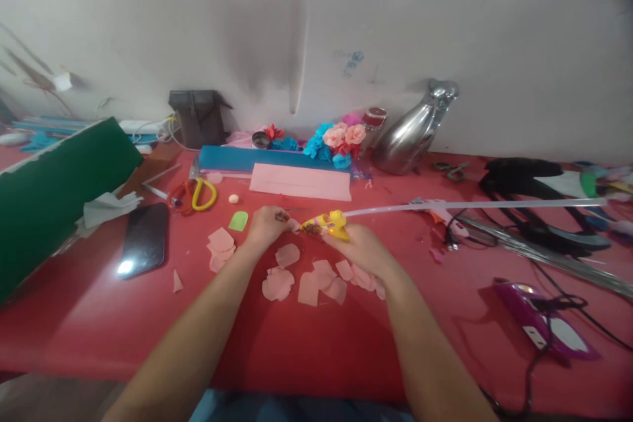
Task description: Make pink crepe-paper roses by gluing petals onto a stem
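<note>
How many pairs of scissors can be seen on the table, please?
2: a red-and-yellow pair beyond the phone, and a dark pair right of the jug's base. Others may be hidden.

Glue gun (337,219): moulded in glossy plastic.
Glue stick (469,205): smooth, translucent plastic is shown.
Petal cutouts (308,288): cut from thin, matt paper.
Flowers (336,136): formed from crinkled paper.
Flask (408,134): made of polished metal, highlights mirrored.
Phone (146,235): faced in smooth glass, a bright light reflected.
Tabletop (306,349): covered in smooth, faintly shiny sheeting.
</note>
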`<state>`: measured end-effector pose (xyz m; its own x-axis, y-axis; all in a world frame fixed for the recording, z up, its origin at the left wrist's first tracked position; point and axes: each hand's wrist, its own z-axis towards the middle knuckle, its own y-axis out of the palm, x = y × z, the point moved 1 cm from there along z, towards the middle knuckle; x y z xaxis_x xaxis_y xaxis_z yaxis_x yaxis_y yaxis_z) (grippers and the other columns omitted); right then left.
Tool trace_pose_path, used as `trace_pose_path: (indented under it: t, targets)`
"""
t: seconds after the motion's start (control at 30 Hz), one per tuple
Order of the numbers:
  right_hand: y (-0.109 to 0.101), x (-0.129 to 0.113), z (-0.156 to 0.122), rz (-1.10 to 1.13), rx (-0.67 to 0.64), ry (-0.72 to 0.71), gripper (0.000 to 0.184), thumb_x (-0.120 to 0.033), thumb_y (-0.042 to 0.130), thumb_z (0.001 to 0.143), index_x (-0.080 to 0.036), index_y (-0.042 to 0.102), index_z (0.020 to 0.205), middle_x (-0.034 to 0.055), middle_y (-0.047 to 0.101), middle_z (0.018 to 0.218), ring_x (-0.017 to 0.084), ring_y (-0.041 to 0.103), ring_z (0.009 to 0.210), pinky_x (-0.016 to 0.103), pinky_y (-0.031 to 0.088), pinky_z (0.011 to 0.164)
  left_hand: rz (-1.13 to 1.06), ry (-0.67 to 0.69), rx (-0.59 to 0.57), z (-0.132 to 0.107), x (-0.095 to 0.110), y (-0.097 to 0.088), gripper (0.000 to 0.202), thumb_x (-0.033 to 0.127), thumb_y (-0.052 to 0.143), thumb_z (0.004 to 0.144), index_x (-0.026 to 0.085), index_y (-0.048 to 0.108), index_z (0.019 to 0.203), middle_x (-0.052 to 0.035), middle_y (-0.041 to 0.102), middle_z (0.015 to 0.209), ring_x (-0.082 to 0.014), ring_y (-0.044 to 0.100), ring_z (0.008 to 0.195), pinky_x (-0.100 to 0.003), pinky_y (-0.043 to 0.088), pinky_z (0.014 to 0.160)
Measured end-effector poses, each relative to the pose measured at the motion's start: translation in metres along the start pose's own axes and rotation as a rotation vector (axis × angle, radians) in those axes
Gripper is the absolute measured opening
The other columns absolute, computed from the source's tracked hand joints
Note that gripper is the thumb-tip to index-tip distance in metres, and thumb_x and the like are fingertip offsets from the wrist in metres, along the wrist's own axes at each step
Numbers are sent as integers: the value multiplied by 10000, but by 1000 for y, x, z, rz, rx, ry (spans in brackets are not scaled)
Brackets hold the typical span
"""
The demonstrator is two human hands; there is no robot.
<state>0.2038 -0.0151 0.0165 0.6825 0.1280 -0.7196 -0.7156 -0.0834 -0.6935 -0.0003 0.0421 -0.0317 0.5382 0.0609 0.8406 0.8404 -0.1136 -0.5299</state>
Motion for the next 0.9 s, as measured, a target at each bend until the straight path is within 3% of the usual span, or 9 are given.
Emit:
trace_pose_path:
  t: [0.4, 0.63, 0.9]
  targets:
    - [-2, -1, 1, -20, -33, 66, 292, -416, 577, 757, -236, 666, 969, 41, 708, 861, 258, 633, 823, 280, 449, 663, -10, -7, -9, -2, 3, 0, 179, 322, 697, 568, 179, 662, 671, -27, 682, 657, -146, 596, 633, -220, 377, 524]
    - [-2, 3, 2, -17, -14, 106, 292, -448, 565, 750, -212, 679, 880, 44, 704, 835, 246, 629, 786, 264, 422, 621, -20, -4, -8, 4, -8, 5, 206, 318, 707, 559, 185, 665, 710, -47, 686, 709, -169, 614, 677, -232, 397, 550]
    - [-3, 7, 4, 20, 13, 130, 319, -495, 559, 734, -196, 658, 785, 29, 689, 755, 223, 620, 729, 253, 395, 575, 40, -14, -8, -3, 7, -3, 180, 319, 686, 581, 181, 670, 695, -40, 673, 685, -165, 605, 667, -234, 386, 547]
